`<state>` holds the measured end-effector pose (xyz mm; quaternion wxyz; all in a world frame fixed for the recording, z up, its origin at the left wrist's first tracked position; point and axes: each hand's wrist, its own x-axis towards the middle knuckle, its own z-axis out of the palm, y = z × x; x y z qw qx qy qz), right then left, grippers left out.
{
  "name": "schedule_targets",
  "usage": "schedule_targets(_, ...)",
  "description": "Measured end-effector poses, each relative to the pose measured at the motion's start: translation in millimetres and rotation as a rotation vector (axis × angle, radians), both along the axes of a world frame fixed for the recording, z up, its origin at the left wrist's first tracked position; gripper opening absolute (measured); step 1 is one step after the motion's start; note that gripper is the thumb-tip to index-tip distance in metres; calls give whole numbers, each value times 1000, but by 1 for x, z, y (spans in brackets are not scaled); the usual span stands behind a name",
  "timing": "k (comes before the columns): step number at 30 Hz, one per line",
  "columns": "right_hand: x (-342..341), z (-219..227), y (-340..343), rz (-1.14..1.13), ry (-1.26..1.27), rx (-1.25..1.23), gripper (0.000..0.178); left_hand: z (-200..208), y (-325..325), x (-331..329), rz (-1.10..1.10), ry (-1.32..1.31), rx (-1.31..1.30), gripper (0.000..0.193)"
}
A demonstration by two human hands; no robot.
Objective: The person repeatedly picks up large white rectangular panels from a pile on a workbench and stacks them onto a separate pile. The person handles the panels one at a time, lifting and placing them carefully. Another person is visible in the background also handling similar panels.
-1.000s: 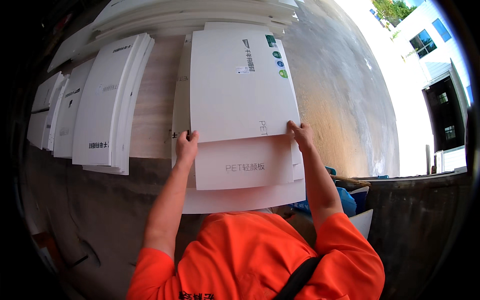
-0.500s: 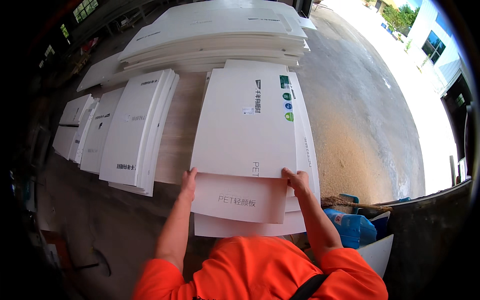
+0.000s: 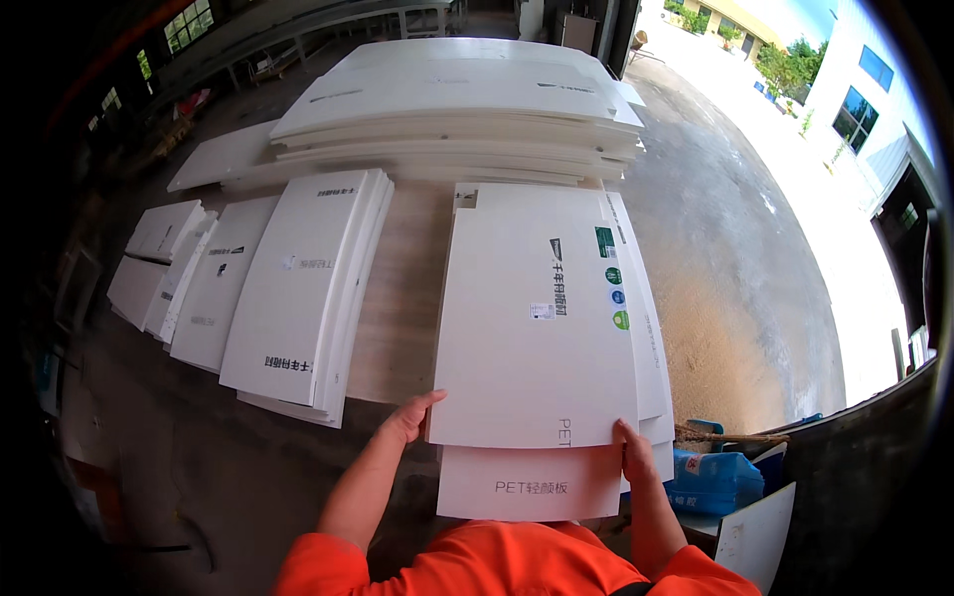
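Note:
A white rectangular board point(image 3: 517, 377) with dark print, a small label and a row of green and blue stickers lies in front of me, atop other boards. My left hand point(image 3: 409, 417) grips its left edge, a little above the near corner. At the right edge, close to the near right corner, my right hand point(image 3: 632, 449) holds the same board, with the fingers partly hidden. A smaller printed white board point(image 3: 532, 487) sticks out from beneath it toward my body. More white boards point(image 3: 651, 368) show along the right side of this pile.
Left of the pile stand several stacks of white boards, the nearest a tall narrow stack point(image 3: 288, 288). Large white sheets point(image 3: 437, 84) are piled at the far end. Sawdust point(image 3: 720, 348) covers the floor at right, near a blue bag point(image 3: 717, 482) and a broom point(image 3: 735, 437).
The upper board and the smaller one under it have come nearer my body. My hands have shifted from the near corners to the side edges. The whole view has tilted upward.

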<state>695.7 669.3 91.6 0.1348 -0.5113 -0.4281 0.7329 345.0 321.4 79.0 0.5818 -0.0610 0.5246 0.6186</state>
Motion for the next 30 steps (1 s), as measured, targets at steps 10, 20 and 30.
schedule_targets(10,-25,-1,-40,-337,34,294,43,25,53,-76,201,199,111,54)
schedule_targets(20,-96,56,-136,-249,106,287,32,92,-96,-92,382,313,63,50)
schedule_targets(30,-257,86,-245,116,78,324,43,83,-281,-151,698,342,48,45)
